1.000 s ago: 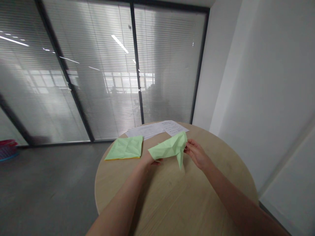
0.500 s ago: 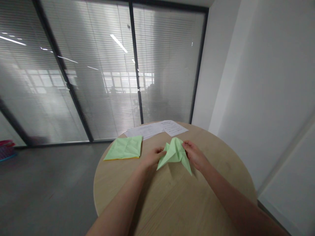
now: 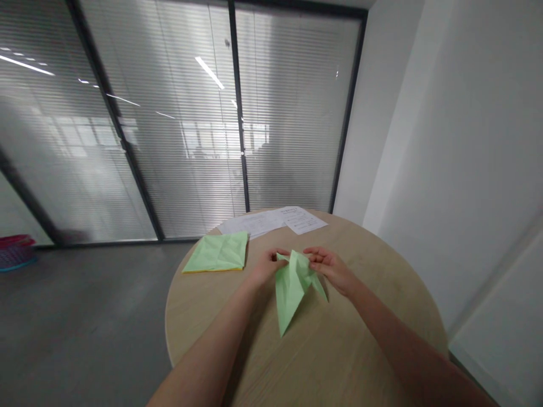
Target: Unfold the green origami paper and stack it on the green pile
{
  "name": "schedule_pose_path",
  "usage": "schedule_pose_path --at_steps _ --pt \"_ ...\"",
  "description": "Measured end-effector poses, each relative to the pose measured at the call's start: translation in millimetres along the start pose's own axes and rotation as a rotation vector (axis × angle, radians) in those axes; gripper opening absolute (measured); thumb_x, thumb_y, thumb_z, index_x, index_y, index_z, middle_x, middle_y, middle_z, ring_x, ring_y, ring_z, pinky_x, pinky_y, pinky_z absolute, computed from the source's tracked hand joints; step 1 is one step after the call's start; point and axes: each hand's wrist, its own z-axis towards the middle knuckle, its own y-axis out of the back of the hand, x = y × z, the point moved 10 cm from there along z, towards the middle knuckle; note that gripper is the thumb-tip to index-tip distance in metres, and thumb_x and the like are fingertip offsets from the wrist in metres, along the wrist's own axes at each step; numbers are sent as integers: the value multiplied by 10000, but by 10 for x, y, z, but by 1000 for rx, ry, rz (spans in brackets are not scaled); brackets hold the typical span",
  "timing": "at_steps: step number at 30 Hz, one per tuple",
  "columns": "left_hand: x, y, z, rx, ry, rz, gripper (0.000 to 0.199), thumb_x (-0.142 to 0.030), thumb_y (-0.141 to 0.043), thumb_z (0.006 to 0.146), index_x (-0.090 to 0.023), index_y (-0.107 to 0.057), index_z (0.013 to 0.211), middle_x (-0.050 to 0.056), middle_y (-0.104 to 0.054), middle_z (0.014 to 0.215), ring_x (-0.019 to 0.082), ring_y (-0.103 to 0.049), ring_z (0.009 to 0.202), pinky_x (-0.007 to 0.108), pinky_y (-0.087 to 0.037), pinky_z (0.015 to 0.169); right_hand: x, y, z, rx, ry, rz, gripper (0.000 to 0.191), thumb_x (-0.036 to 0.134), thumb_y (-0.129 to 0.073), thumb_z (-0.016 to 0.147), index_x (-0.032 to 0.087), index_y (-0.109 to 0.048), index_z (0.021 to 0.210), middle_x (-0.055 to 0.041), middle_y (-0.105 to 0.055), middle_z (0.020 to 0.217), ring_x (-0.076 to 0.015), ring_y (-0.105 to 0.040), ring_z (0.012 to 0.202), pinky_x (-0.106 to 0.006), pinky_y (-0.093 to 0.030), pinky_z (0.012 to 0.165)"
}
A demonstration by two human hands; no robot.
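Observation:
A light green sheet of folded paper [image 3: 292,285] is held up between my hands over the round wooden table [image 3: 314,362]. One long pointed flap hangs down toward me, and a smaller point sticks out at the right. My left hand [image 3: 271,264] pinches its upper left edge between thumb and fingers. At the upper right, my right hand [image 3: 328,265] has its thumb and fingertips closed on the paper. Farther left on the table lies a stack of creased green paper [image 3: 217,252] with a yellow edge showing underneath.
White printed sheets [image 3: 303,219] lie overlapping at the table's far edge. Behind the table is a glass partition with blinds [image 3: 292,124]; a white wall [image 3: 479,141] rises on the right. On the floor at far left stands a red and blue basket [image 3: 16,252].
The paper has turned in my hands, so its left flap now hangs longer and lower toward me. My right hand has shifted slightly, its fingers now nearer the paper's top. The view has moved a little.

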Motion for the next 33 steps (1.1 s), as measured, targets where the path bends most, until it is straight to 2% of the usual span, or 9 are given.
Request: schedule_pose_path --at_steps 3,7,10,13,19,22,26,30,33 --pt "-133 171 -6 -153 -69 84 318 -153 -689 719 -150 -783 1024 22 -705 782 169 -614 671 264 -460 632 48 130 18 -56 57 -40 379 355 -853 727 248 -785 1083 -45 -797 962 -211 -725 855 -369 -583 842" --pt "-338 287 -64 -280 -162 243 265 -137 -623 769 -175 -794 967 41 -743 857 198 -639 749 285 -482 698 202 267 15 -121 196 -231 149 389 -812 776 246 -786 806 -50 -766 950 -229 -698 915 -408 -544 931" --pt "-503 287 -145 -313 -260 328 253 -133 -595 817 -192 -790 967 60 -781 989 221 -680 866 306 -514 803 350 234 -18 -117 308 -363 137 365 -776 811 251 -772 736 -60 -730 1046 -240 -670 1033 -415 -491 1012" --pt "-631 304 -244 -362 -342 373 256 -122 -583 833 -195 -779 982 74 -789 1045 235 -696 929 322 -531 861 416 115 -42 -53 343 -446 132 343 -730 850 255 -775 761 -58 -698 990 -229 -653 997 -395 -488 976" --pt "-844 264 -408 -401 -531 459 237 -102 -586 828 -211 -757 950 77 -794 1016 242 -713 990 353 -549 946 139 -32 -4 37 88 -403 391 565 -605 949 219 -759 849 -61 -703 891 -214 -652 846 -353 -526 806" --pt "-979 106 -513 -327 -730 501 261 -66 -571 807 -211 -740 942 62 -791 991 225 -726 969 355 -575 924 -83 -6 6 -45 -78 -298 468 664 -728 834 210 -621 809 -20 -641 778 -192 -634 752 -316 -538 695" --pt "-1094 -111 -690 -251 -952 567 300 -20 -558 828 -208 -732 984 67 -784 1021 211 -730 999 354 -593 916 -360 -77 -62 -73 -298 -177 538 633 -811 765 234 -565 1030 -7 -666 847 -194 -661 718 -289 -527 578" --pt "-1111 -249 -746 -186 -993 627 262 -31 -588 869 -216 -733 986 80 -773 1067 217 -725 1038 362 -599 932 -450 -226 -114 -13 -379 -98 502 638 -762 808 211 -611 1023 -39 -690 878 -200 -673 745 -296 -530 593" --pt "-1057 -308 -678 -110 -925 690 259 -59 -625 866 -216 -734 1042 98 -755 1169 245 -707 1120 409 -587 997 -402 -164 -58 -84 -309 -52 503 649 -760 793 199 -635 980 -44 -699 876 -198 -674 751 -313 -547 642"
